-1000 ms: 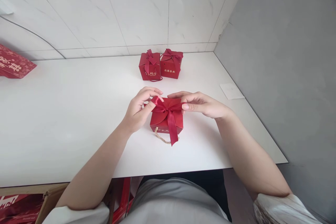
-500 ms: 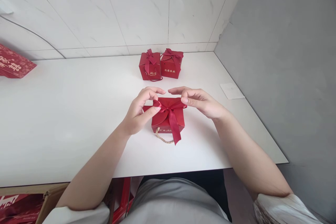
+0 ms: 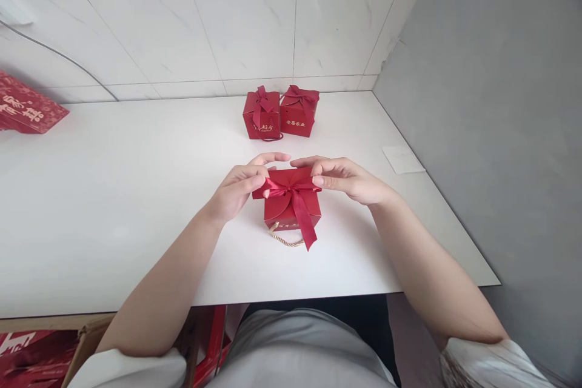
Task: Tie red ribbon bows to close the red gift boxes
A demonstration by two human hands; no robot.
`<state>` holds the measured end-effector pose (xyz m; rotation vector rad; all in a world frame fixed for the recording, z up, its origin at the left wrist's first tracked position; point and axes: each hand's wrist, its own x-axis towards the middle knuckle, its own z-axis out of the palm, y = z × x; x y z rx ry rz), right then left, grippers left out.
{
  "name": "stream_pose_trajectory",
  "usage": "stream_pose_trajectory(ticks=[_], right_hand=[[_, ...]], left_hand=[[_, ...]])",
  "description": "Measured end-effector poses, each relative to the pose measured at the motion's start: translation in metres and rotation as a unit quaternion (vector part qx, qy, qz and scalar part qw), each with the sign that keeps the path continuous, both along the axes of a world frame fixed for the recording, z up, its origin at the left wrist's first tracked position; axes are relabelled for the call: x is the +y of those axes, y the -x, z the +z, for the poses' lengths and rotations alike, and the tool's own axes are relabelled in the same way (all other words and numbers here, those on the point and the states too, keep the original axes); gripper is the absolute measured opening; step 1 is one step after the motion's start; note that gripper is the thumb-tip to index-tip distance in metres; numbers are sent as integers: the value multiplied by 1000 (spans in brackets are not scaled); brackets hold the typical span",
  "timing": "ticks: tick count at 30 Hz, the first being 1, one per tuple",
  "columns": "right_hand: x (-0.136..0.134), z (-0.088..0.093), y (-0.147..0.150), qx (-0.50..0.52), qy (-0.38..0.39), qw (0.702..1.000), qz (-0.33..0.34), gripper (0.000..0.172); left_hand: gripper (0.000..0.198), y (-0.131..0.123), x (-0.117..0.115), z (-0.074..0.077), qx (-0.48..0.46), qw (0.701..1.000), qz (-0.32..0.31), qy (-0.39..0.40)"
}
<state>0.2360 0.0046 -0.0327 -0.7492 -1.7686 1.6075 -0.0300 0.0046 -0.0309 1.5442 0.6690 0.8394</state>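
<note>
A small red gift box (image 3: 291, 209) stands on the white table (image 3: 113, 194) in front of me. A red ribbon bow (image 3: 295, 191) lies across its top, with one tail hanging down the front over a gold cord handle (image 3: 284, 239). My left hand (image 3: 239, 188) pinches the bow's left loop between thumb and fingers. At the box's right top edge, my right hand (image 3: 348, 179) pinches the right loop, its fingers curled.
Two more red bowed boxes (image 3: 279, 112) stand side by side at the back near the tiled wall. A larger red box (image 3: 27, 112) pokes in at the far left. A white paper slip (image 3: 402, 159) lies near the grey right wall. Red boxes sit under the table's front edge.
My left hand has closed in on the bow's left loop, thumb and fingers now nearer together. The right hand stays at the right loop. The box has barely shifted.
</note>
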Motion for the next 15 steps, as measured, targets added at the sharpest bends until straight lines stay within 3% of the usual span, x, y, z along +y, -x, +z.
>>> stream_pose_trajectory(ticks=[4, 8, 11, 15], right_hand=[[-5, 2, 7, -1, -47, 997, -57, 17], [-18, 5, 24, -26, -214, 966, -139, 7], [-27, 6, 39, -63, -296, 943, -139, 16], [-28, 2, 45, -80, -324, 934, -130, 24]], left_hand=[[38, -4, -3, 1, 11, 998, 27, 49], [38, -5, -4, 1, 29, 998, 32, 56], [41, -4, -2, -2, 40, 998, 33, 25], [32, 2, 3, -3, 93, 993, -15, -67]])
